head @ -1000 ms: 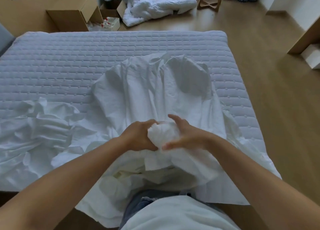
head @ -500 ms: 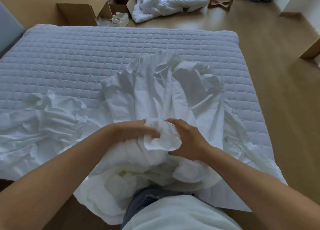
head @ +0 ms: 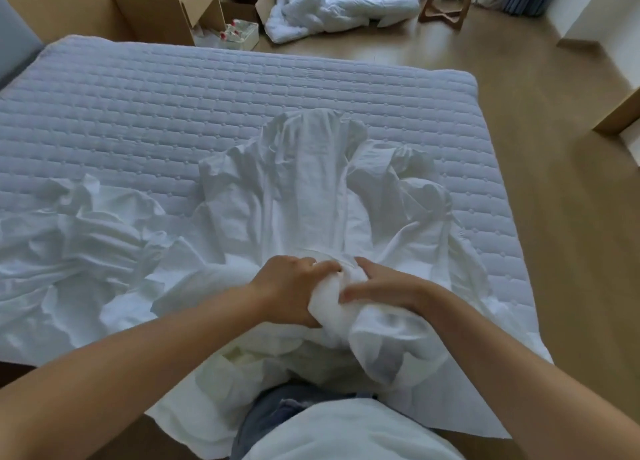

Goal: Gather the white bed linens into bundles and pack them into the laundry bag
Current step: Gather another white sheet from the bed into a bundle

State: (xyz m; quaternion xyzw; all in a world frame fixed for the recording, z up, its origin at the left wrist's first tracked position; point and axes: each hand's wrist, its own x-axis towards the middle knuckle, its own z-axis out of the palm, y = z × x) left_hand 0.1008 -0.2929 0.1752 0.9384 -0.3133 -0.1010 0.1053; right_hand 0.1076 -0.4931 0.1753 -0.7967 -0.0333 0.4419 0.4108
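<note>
Bunching white sheet [head: 304, 189] at near edge of mattress [head: 173, 106]; left hand [head: 291, 288] and right hand [head: 388, 288] both clenched on it. Best drawn in hand over hand, trailing folds tucked under. Laundry bag unseen.

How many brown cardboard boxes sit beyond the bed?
2: a large open brown cardboard box at upper left, a smaller open cardboard box just right of it. Others may be hidden.

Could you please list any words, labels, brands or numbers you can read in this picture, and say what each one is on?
None can be read.
The cardboard boxes show no print.
The small red-marked items beside them are too blurred to tell.
</note>
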